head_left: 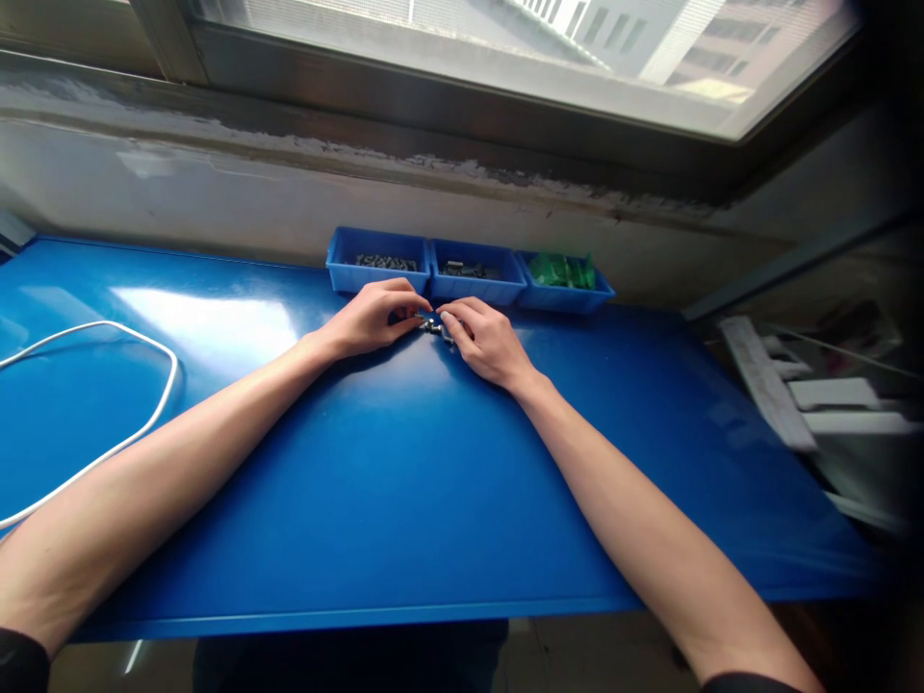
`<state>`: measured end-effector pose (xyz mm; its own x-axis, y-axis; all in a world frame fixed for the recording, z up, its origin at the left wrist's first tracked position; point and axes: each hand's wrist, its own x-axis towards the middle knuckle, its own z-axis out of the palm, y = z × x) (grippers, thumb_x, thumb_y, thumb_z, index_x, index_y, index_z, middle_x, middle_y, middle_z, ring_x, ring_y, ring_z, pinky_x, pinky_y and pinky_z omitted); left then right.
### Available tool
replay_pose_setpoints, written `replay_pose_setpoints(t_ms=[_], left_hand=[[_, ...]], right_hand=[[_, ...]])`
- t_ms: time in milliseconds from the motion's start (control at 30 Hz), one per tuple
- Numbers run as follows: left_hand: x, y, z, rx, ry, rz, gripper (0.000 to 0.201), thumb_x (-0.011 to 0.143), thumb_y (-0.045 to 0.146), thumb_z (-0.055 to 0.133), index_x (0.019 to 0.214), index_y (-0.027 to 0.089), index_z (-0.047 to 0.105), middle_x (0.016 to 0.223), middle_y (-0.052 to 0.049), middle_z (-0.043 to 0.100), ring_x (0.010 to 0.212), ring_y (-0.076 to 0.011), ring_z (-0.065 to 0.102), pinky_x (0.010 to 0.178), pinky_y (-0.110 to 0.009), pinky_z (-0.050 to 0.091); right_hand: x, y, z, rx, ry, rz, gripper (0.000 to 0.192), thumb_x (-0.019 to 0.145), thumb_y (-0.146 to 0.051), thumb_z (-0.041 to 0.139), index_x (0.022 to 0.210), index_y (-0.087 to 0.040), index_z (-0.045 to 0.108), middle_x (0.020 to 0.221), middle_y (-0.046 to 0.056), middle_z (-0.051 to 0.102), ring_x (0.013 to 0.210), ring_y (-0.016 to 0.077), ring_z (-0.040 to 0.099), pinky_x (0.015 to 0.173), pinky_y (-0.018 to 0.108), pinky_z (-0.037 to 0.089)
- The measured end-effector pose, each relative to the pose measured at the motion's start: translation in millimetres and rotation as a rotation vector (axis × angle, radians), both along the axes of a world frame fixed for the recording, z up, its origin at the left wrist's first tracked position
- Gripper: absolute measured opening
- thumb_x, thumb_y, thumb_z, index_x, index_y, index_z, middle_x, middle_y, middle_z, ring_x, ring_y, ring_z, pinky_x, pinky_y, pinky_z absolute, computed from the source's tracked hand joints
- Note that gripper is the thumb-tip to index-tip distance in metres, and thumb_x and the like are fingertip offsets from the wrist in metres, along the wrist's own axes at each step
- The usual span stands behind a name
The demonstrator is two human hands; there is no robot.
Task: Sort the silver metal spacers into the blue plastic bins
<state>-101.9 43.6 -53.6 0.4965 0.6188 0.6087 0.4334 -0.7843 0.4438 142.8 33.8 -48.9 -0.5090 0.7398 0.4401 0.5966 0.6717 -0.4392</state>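
Small silvery metal parts (433,327) lie between my two hands, just in front of the blue bins. My left hand (372,318) is closed in a pinch at their left end, thumb and fingertips together. From the right, my right hand (491,342) is closed over the other end, its fingers curled down on the metal. The parts are too small for me to tell their exact kind, and the fingertips hide some of them. I cannot tell whether they rest on the blue table (404,481) or are held just above it.
Behind my hands stand three joined blue bins: the left bin (375,279) and middle bin (476,287) hold small metal pieces, the right bin (563,300) green packets. A white cable (169,371) loops across the table's left side. A window ledge runs behind.
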Motion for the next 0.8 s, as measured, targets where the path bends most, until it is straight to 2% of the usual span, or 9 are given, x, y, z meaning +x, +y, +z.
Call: replay_pose_setpoints(t_ms=[133,200,333,433,567,700,800], left_hand=[[-0.1,0.7,1.6,0.005,-0.053,-0.025,0.015,0.093,0.026,0.07,0.096,0.018,0.082,0.096,-0.008,0.076,0.08,-0.0166,0.071,0.073,-0.027,0.055],[0.0,0.4,2.9,-0.046,-0.068,-0.024,0.015,0.09,0.027,0.072,0.097,0.019,0.083,0.095,-0.008,0.077,0.079,-0.0169,0.071,0.073,-0.027,0.056],[0.0,-0.1,4.7,-0.214,-0.161,-0.033,0.031,0.084,0.031,0.078,0.111,0.019,0.082,0.091,-0.007,0.078,0.079,-0.0182,0.073,0.075,-0.029,0.059],[0.0,0.3,5.2,-0.284,-0.207,-0.05,0.027,0.082,0.034,0.079,0.102,0.017,0.083,0.095,-0.009,0.08,0.081,-0.0191,0.075,0.076,-0.029,0.061],[-0.4,0.9,6.4,-0.324,-0.18,-0.042,0.024,0.082,0.038,0.081,0.093,0.017,0.083,0.091,-0.009,0.079,0.076,-0.0179,0.073,0.07,-0.027,0.059],[-0.8,0.9,7.6,-0.333,-0.173,-0.044,0.029,0.082,0.045,0.084,0.087,0.016,0.082,0.084,-0.008,0.075,0.07,-0.0157,0.069,0.064,-0.026,0.056],[-0.7,2.1,8.0,-0.329,-0.234,-0.033,0.035,0.08,0.05,0.086,0.083,0.016,0.082,0.086,-0.008,0.074,0.069,-0.0154,0.068,0.062,-0.026,0.057]], right_hand=[[0.4,0.3,0.2,-0.005,-0.002,0.002,0.039,0.111,-0.043,0.046,0.119,-0.021,0.077,0.123,0.012,0.077,0.115,0.0268,0.073,0.103,0.039,0.056],[0.7,0.6,-0.1,-0.006,0.002,0.002,0.04,0.111,-0.044,0.045,0.119,-0.022,0.077,0.123,0.011,0.077,0.115,0.0267,0.073,0.103,0.04,0.056],[1.1,0.8,-0.5,-0.007,0.002,-0.003,0.042,0.111,-0.047,0.044,0.118,-0.023,0.077,0.123,0.011,0.077,0.114,0.0266,0.073,0.103,0.04,0.057],[1.3,0.7,-0.6,-0.009,0.008,-0.002,0.042,0.111,-0.048,0.044,0.117,-0.022,0.078,0.123,0.011,0.077,0.114,0.0263,0.073,0.103,0.039,0.057],[1.1,0.9,-0.5,-0.014,0.008,0.003,0.043,0.111,-0.047,0.044,0.116,-0.022,0.078,0.122,0.012,0.077,0.113,0.0263,0.073,0.103,0.039,0.057],[0.8,0.8,-0.2,-0.007,0.01,0.008,0.041,0.11,-0.045,0.045,0.115,-0.02,0.078,0.121,0.012,0.077,0.113,0.0264,0.073,0.102,0.039,0.057],[1.1,0.4,0.1,-0.011,0.014,0.008,0.041,0.11,-0.044,0.045,0.115,-0.02,0.078,0.121,0.012,0.077,0.113,0.0263,0.073,0.102,0.04,0.057]])
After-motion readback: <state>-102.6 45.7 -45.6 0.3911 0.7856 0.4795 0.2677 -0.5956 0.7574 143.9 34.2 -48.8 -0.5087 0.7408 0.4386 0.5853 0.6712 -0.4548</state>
